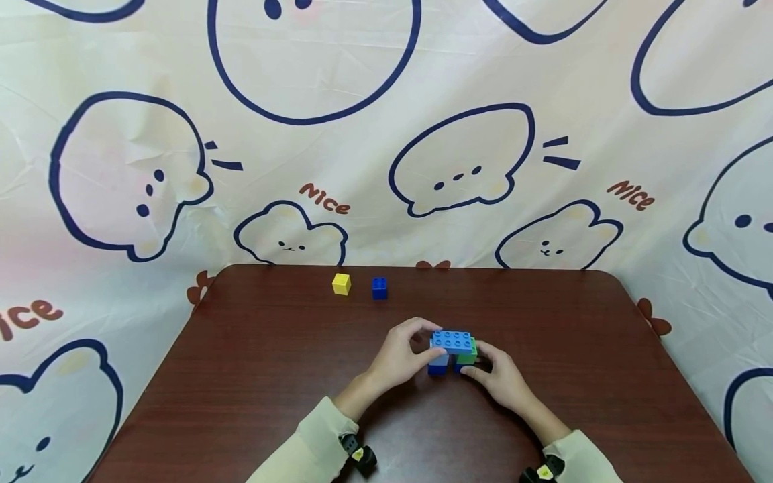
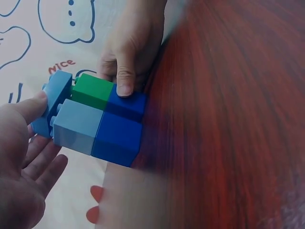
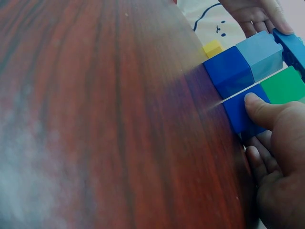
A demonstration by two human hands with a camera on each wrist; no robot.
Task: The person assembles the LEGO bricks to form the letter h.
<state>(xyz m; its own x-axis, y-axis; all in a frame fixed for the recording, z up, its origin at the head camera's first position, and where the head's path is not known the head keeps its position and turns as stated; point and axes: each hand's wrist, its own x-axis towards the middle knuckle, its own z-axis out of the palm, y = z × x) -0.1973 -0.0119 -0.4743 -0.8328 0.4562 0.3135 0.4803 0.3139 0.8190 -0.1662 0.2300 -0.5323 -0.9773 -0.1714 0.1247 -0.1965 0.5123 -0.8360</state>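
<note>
Now left hand (image 1: 401, 354) pinches long blue brick (image 1: 451, 341) just above light blue brick (image 2: 78, 126) and green brick (image 2: 91, 90), over desk (image 1: 272, 376); right hand (image 1: 504, 379) grips dark blue brick (image 2: 131, 107) under green; best steady columns, match studs, press evenly.

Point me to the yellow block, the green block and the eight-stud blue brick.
Yellow block (image 1: 341, 285): head view, on its front face.
Green block (image 2: 92, 90): left wrist view, middle of its visible side.
Eight-stud blue brick (image 1: 452, 341): head view, on its studded top.
</note>
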